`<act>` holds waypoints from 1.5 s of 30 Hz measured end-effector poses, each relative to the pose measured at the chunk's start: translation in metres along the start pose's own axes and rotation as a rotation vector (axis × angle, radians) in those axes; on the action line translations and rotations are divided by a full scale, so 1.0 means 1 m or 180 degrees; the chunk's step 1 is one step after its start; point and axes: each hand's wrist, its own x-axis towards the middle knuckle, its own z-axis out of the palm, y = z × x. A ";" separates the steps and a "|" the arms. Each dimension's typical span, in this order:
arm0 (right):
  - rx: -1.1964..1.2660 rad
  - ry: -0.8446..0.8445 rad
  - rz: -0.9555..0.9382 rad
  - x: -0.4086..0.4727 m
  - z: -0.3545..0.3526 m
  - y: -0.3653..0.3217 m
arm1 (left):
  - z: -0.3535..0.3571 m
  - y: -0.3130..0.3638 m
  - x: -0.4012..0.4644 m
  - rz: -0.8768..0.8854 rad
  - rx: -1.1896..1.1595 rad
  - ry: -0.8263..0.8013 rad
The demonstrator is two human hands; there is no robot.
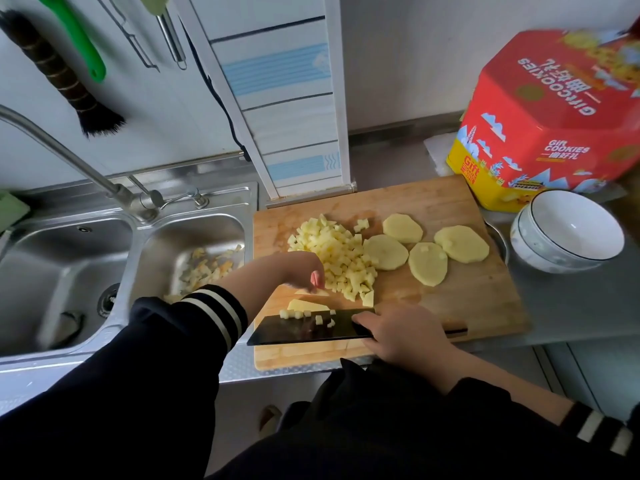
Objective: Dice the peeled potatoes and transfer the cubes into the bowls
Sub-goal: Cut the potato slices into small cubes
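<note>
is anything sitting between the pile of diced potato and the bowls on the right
Yes: four uncut potato slices lie on the cutting board between the cube pile and the stacked bowls. Past the slices, nothing else visible blocks the way.

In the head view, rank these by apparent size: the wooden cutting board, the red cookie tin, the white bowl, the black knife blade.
Largest to smallest:
1. Wooden cutting board
2. Red octagonal cookie tin, though it is cropped at the frame edge
3. White ceramic bowl and black knife blade: look alike, so unranked.
</note>
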 end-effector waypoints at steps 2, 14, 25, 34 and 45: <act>-0.0028 0.0000 0.0041 -0.002 0.001 0.002 | 0.003 -0.002 0.000 -0.0004 0.0078 0.0065; -0.0012 0.0112 0.0119 -0.005 -0.001 0.014 | 0.013 -0.018 0.005 -0.0089 -0.0350 0.0203; 0.0013 0.1114 0.1029 0.008 -0.020 0.026 | -0.004 0.040 -0.038 0.0953 0.0097 0.1946; -0.0267 0.1025 0.1097 0.008 -0.030 0.036 | -0.005 0.042 0.010 0.1059 0.0209 0.2351; 0.0068 0.0863 0.1535 -0.008 -0.032 0.057 | -0.013 0.008 0.027 0.0210 -0.0089 0.2282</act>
